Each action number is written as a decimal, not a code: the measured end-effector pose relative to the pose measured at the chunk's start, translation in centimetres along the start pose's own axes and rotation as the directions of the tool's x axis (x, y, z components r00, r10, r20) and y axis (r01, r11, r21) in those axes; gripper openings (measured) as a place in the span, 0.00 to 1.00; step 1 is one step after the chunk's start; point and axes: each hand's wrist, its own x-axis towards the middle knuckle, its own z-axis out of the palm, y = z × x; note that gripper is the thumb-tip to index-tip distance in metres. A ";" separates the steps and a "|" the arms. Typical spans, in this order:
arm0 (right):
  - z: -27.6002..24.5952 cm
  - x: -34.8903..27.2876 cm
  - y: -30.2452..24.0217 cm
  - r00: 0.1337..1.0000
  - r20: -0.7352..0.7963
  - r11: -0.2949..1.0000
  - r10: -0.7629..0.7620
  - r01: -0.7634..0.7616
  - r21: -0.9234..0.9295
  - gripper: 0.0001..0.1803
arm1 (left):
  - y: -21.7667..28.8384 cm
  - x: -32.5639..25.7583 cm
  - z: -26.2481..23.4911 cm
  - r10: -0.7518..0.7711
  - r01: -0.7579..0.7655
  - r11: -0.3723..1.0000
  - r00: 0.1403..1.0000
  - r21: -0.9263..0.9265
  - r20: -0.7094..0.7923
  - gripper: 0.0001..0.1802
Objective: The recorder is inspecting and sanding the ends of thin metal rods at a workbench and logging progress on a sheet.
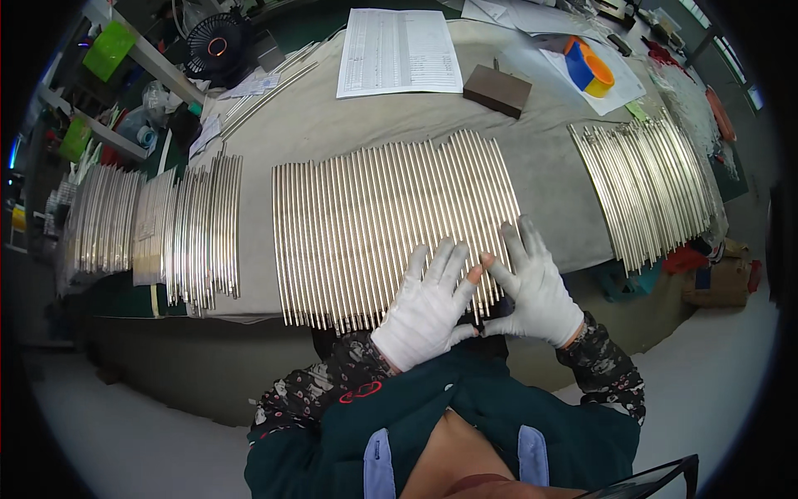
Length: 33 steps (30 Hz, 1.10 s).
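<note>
A wide row of shiny metal rods (374, 224) lies side by side on the grey cloth-covered table (549, 179), their near ends reaching the front edge. My left hand (426, 306), in a white glove with a bare fingertip showing, rests with spread fingers over the near right part of the row. Beside it, my right hand (534, 287), gloved the same way, has its fingers apart along the row's right edge. The two hands nearly meet at the thumbs. Neither one grips a rod. The rods' near ends under my palms are hidden.
Another bunch of rods (644, 187) lies at the right, with more rods (204, 233) and bagged bundles (104, 216) at the left. Farther back are a printed sheet (399, 54), a brown block (497, 90), a blue-and-orange tape dispenser (588, 66) and a black fan (218, 48).
</note>
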 end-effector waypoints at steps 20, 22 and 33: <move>-0.4 3.9 -1.3 0.992 0.105 0.995 -0.070 0.077 -0.060 0.52 | -3.8 -4.2 -3.4 -0.145 0.137 0.986 0.985 0.095 0.088 0.51; 0.3 4.8 -2.5 0.976 0.138 0.985 -0.166 0.172 -0.029 0.57 | -5.3 -5.9 -2.8 -0.177 0.171 0.977 0.983 0.124 0.039 0.54; 0.8 7.0 -5.6 0.983 0.087 0.987 -0.161 0.161 0.008 0.43 | -6.0 -6.5 -2.8 -0.125 0.126 0.992 0.992 0.021 -0.020 0.52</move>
